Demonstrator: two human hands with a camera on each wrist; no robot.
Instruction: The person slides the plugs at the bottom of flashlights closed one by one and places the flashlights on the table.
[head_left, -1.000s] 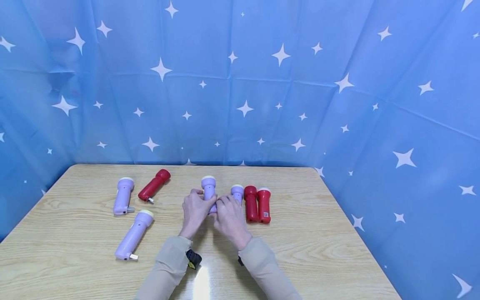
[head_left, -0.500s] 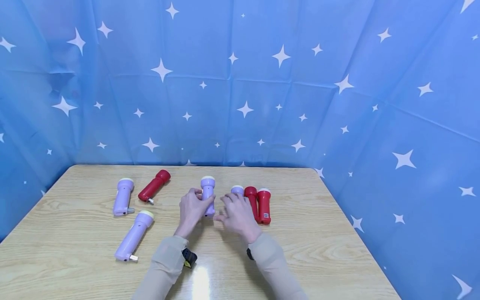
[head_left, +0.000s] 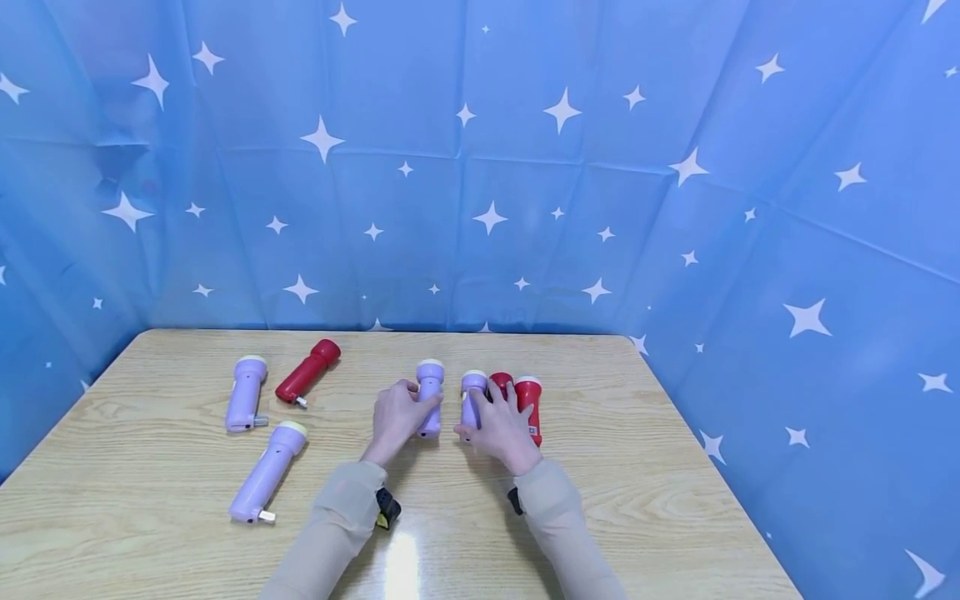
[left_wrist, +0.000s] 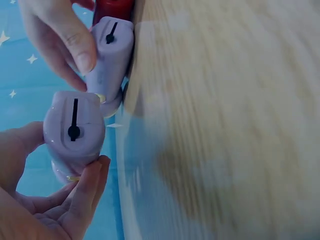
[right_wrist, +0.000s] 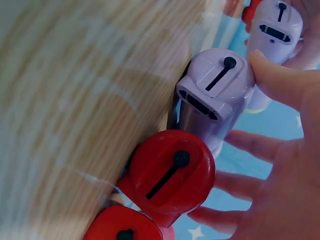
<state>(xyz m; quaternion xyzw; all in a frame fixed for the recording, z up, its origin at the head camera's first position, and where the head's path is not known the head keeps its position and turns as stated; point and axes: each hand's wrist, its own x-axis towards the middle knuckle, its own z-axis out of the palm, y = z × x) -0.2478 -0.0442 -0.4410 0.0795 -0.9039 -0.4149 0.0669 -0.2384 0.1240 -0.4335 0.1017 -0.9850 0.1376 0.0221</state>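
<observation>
Our left hand point(head_left: 401, 417) grips a lilac torch point(head_left: 430, 393) round its barrel; our right hand point(head_left: 501, 425) rests spread-fingered on the neighbouring torches point(head_left: 472, 392). It looks light, rigid and smooth, so mid-barrel seems the surest hold.

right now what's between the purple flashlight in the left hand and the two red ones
In the head view, a second purple flashlight lies between the left hand's purple flashlight and the red pair, under the right hand.
</observation>
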